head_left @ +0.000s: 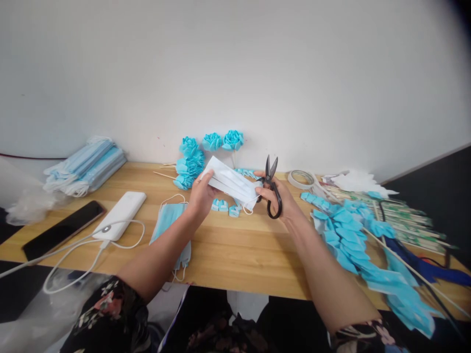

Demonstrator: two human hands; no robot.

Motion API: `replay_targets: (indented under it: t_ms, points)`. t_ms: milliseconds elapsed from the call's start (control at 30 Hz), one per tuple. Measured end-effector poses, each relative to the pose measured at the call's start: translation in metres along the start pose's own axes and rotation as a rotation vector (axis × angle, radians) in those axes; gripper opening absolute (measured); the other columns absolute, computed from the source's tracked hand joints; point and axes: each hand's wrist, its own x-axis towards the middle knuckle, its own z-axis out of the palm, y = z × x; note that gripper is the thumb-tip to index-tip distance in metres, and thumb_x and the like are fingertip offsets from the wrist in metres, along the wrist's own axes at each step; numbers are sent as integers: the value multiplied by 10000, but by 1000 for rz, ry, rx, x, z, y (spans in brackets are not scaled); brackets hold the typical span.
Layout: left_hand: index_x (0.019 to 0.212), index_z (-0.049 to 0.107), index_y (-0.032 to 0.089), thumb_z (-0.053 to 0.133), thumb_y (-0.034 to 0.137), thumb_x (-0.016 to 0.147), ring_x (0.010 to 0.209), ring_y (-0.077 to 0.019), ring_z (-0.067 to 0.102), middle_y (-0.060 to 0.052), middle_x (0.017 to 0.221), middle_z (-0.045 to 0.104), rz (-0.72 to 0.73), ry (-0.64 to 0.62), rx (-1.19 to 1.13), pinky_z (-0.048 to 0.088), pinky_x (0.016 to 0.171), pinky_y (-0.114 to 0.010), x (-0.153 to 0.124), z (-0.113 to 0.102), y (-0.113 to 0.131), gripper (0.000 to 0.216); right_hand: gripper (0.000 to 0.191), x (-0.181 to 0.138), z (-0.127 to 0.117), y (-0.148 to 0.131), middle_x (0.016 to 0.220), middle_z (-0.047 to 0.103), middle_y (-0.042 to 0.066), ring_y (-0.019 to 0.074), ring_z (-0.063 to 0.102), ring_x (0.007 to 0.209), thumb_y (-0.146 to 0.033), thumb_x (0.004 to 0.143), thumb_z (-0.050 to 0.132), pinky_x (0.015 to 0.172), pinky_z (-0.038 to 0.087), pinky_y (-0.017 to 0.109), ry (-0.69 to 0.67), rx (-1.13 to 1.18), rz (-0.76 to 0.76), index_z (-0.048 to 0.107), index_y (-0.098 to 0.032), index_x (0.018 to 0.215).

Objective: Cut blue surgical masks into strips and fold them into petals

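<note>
My left hand (200, 193) pinches the left end of a white face mask (231, 184), held flat above the wooden table (239, 255). The right end of that mask is met by my right hand (281, 198), whose fingers are closed through the loops of black scissors (272, 189). The scissor blades point up and stand slightly apart. Small blue cut pieces (224, 207) lie on the table just under the mask. A blue face mask (171, 223) lies flat below my left forearm.
Blue mask flowers (206, 152) lean on the wall behind. A stack of masks (86, 166), a white power bank (119, 213) with cable and a black phone (62, 228) lie left. Tape roll (301, 179), blue petals (349, 235) and sticks (405, 223) crowd the right.
</note>
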Motion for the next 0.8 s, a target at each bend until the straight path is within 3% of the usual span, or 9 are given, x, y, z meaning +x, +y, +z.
replay_targets:
  t_ms: [200, 467, 567, 800]
  points:
    - [998, 587, 157, 666, 566, 753, 717, -179, 654, -72, 879, 697, -52, -73, 7, 490, 573, -265, 1, -1, -3, 483, 551, 3, 1, 2, 712, 510, -57, 119, 484, 619, -291, 654, 734, 613, 415, 289, 11, 24, 23, 581, -197, 1175]
    - [1051, 600, 177, 763, 344, 672, 644, -132, 601, -10, 818, 672, 32, -80, 60, 450, 555, -245, -5, 2, 4, 445, 559, 3, 0, 2, 695, 447, -67, 99, 461, 599, -259, 655, 723, 583, 427, 252, 142, 9, -9, 603, -237, 1201]
    - [1095, 610, 176, 748, 321, 684, 676, -149, 621, -30, 862, 692, 20, -111, 47, 455, 561, -250, -5, 3, 4, 457, 553, 4, -1, 3, 698, 437, -67, 89, 441, 583, -243, 648, 722, 552, 411, 231, 175, 13, -34, 619, -270, 1190]
    - [1050, 632, 162, 736, 467, 718, 943, -239, 656, -107, 1055, 701, -48, -346, 64, 510, 681, -298, -15, 4, -10, 462, 555, 4, 3, 4, 717, 457, -55, 99, 456, 606, -258, 660, 705, 576, 425, 240, 179, -3, -57, 608, -259, 1207]
